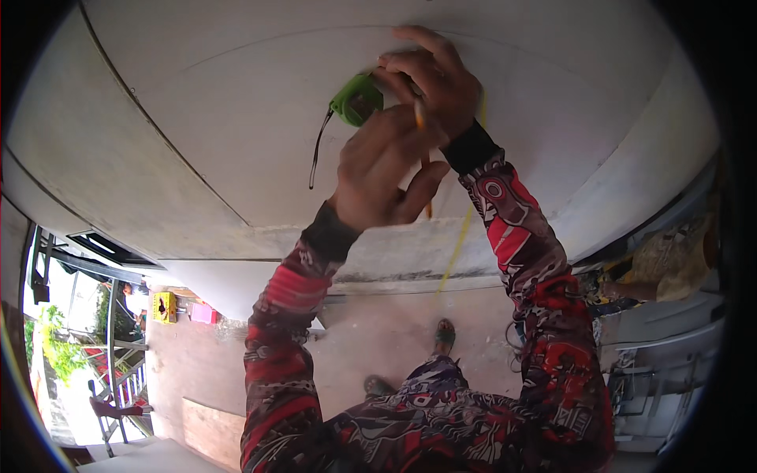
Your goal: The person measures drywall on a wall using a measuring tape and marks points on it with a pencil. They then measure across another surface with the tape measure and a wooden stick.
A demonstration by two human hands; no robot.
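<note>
My left hand (382, 169) is partly blurred, its fingers curled around an orange pencil (426, 155) that stands roughly upright between fingers and thumb. Just beyond it, my right hand (441, 83) rests against a pale, flat panel (236, 118), its fingers bent toward the left. Those fingertips meet the right side of a green tape measure (357, 100), whose case is partly covered by my hands. A black wrist strap (319, 150) dangles from the case. The yellow tape blade (461, 244) runs beside my right wrist and down past the panel's near edge.
A thin curved line (292, 36) crosses the panel beyond my hands. On the floor at left are a yellow crate (164, 307), a pink container (203, 313) and a plywood sheet (213, 430). Metal framing (658, 398) stands at the lower right.
</note>
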